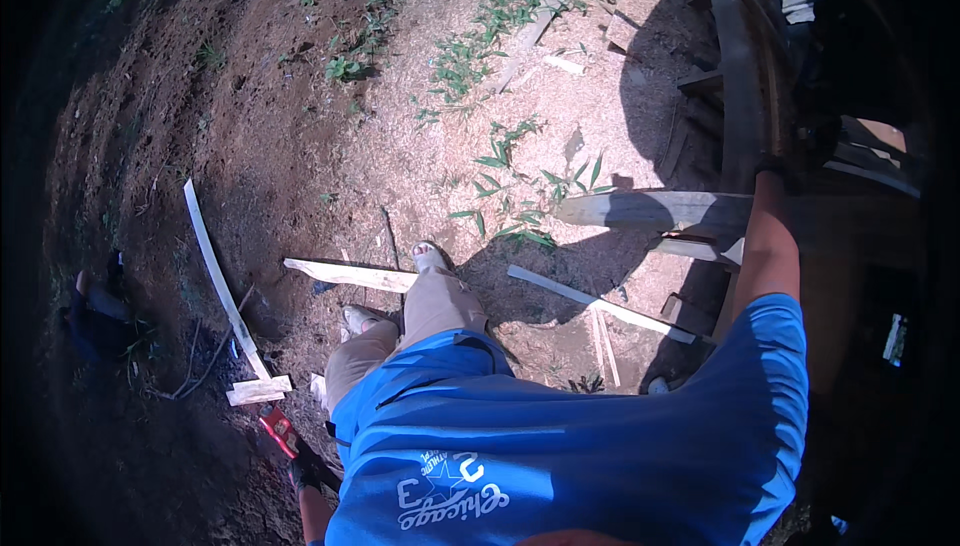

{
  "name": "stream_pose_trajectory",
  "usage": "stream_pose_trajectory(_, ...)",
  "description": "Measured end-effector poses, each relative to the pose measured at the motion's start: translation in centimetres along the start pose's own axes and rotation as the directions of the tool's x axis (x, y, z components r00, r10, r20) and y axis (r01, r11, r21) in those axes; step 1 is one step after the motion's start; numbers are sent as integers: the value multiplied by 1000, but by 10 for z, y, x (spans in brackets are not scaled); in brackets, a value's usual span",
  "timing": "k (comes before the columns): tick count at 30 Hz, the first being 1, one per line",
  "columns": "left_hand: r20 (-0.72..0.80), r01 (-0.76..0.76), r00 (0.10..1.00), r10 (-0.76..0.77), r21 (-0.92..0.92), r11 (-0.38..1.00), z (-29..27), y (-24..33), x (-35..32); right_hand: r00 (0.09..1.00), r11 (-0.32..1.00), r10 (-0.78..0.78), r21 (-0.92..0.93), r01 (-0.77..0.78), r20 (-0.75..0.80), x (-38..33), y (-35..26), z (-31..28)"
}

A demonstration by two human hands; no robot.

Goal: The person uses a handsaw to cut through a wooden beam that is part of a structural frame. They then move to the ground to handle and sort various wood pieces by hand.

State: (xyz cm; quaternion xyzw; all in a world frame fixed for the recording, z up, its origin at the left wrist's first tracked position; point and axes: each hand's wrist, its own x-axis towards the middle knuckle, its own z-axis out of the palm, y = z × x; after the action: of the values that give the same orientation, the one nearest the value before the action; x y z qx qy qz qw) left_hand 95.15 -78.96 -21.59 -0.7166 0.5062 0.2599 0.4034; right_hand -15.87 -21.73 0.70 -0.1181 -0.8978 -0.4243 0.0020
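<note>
1. At seven o'clock, the left hand (305, 473), gloved, is closed around a red-handled tool (280, 431).
2. At two o'clock, the right hand (770, 161) meets a dark timber frame (740, 96); its grip is obscured.
3. Sawdust-strewn soil (420, 146) carries scattered planks (350, 274).

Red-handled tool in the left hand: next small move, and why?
Probably bring the red-handled tool up and across toward the grey plank at the right. The gloved left hand holds it low beside the hip, over bare soil, while the right hand already reaches the timber stack above that plank. What kind of tool it is cannot be told.
</note>
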Motion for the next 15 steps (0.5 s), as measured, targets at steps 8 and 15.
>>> stream_pose_trajectory(8,45,23,999,-23,4,1000,14,20,-56,953,959,-280,13,283,-113,69,-61,-20)
stream_pose_trajectory(15,-27,-73,997,68,-231,970,28,56,-79,929,947,-318,-6,322,-190,62,-69,-89)
